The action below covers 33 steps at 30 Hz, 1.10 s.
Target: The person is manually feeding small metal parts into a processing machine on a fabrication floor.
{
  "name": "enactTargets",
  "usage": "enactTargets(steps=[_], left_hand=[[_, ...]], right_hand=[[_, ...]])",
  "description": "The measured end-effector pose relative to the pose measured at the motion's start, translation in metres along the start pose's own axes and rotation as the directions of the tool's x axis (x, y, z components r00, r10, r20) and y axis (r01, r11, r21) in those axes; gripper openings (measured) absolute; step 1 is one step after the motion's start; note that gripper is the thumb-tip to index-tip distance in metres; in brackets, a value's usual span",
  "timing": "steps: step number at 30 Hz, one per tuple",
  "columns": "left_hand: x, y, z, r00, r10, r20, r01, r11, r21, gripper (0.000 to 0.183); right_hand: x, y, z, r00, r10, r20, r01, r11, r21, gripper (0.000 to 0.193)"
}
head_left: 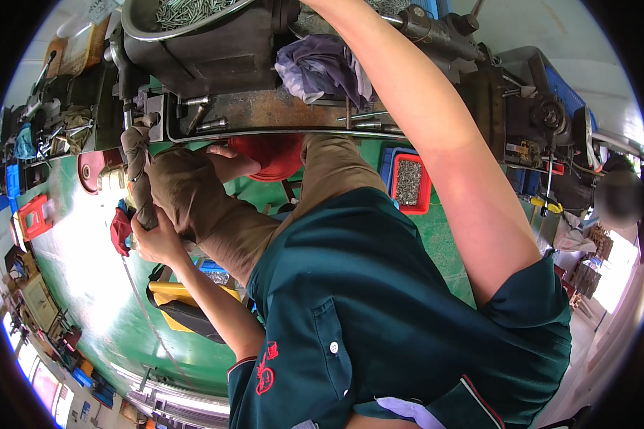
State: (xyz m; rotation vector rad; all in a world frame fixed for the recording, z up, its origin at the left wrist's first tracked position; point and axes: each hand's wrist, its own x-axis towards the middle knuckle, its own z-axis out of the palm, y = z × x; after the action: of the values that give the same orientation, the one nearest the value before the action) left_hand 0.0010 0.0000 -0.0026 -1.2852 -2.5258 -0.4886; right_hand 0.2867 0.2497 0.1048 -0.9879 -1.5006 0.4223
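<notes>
My left hand (157,239) is closed around the lower end of a long lever handle (140,179) wrapped in brown cloth. A piece of red cloth (121,230) hangs beside my fingers at that end. The lever runs up to the left side of a dark metal machine (207,68). My right forearm (415,93) stretches up across the machine and leaves the picture at the top, so my right hand is out of sight. Near that forearm a crumpled purple-grey rag (318,68) lies on the machine bed. At the top, a round metal pan (139,28) holds many small metal pins.
Below the machine edge stands a red round tub (272,161). A red bin (410,204) of small metal parts sits on the green floor (86,243). By my left forearm is a yellow crate (175,297). Tools crowd the bench (64,136) at left; a handwheel (551,114) is at right.
</notes>
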Motion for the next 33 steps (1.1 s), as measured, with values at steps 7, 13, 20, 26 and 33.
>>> enactTargets(steps=[7, 13, 20, 26, 33], left_hand=[[0.0000, 0.0003, -0.0009, 1.000, 0.017, -0.019, -0.017, 1.000, -0.011, 0.035], [0.0000, -0.0007, 0.0002, 1.000, 0.024, -0.019, -0.025, 1.000, -0.007, 0.035], [0.0002, -0.0022, 0.0010, 0.999, 0.024, -0.026, -0.024, 1.000, -0.005, 0.036], [0.0001, -0.0010, 0.0011, 0.999, 0.026, -0.025, -0.026, 1.000, 0.004, 0.036], [-0.0005, -0.0018, 0.0006, 0.999, 0.024, -0.026, -0.024, 1.000, -0.009, 0.036]], right_hand=[[-0.0009, -0.0020, 0.0010, 1.000, 0.014, -0.013, -0.014, 1.000, 0.010, 0.030], [-0.0004, -0.0024, -0.0007, 0.999, 0.033, 0.014, -0.033, 0.999, 0.014, 0.029], [-0.0002, -0.0003, 0.0012, 1.000, -0.001, -0.008, 0.001, 1.000, -0.002, 0.030], [-0.0011, 0.0004, 0.0004, 1.000, 0.012, -0.017, -0.012, 1.000, 0.028, 0.029], [-0.0016, -0.0007, 0.0012, 0.999, 0.036, -0.007, -0.036, 0.999, 0.039, 0.029]])
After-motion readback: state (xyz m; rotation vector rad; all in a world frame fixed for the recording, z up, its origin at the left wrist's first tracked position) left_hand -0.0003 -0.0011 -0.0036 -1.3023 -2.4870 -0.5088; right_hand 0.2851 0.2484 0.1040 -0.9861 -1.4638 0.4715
